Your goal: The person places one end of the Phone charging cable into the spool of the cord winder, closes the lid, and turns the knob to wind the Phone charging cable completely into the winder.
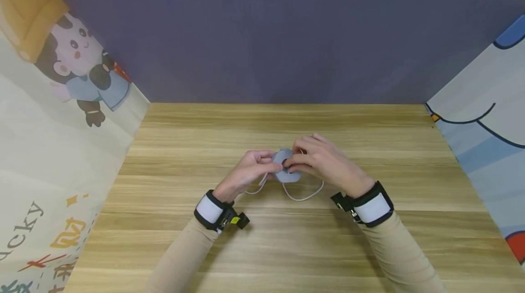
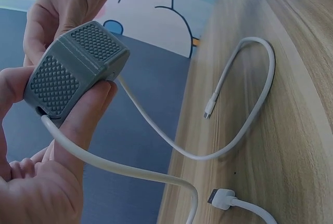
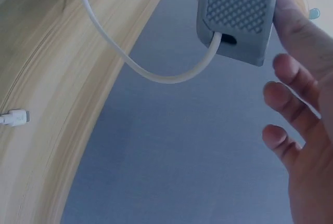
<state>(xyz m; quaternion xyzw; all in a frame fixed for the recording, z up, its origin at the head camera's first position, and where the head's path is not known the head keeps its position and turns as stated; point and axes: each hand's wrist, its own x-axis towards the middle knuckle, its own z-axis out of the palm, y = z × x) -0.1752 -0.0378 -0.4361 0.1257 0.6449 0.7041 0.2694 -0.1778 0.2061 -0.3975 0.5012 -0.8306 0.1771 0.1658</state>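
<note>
A grey cable winder with rounded ends and diamond-textured sides is held above the table. My left hand grips it from the left, thumb on its near face and fingers behind. From the other side my right hand reaches in, thumb and forefinger pinching at the dark round opening in its middle. Its other fingers hang loosely curled in the right wrist view. A white charging cable comes out of slots on both sides of the winder. The cable's USB plug and slim connector lie low by the tabletop.
Beneath the hands is a wood-grain table. A dark blue-grey panel rises along its back edge. Cartoon-printed sheets stand at the left and right sides. Each wrist wears a strapped camera.
</note>
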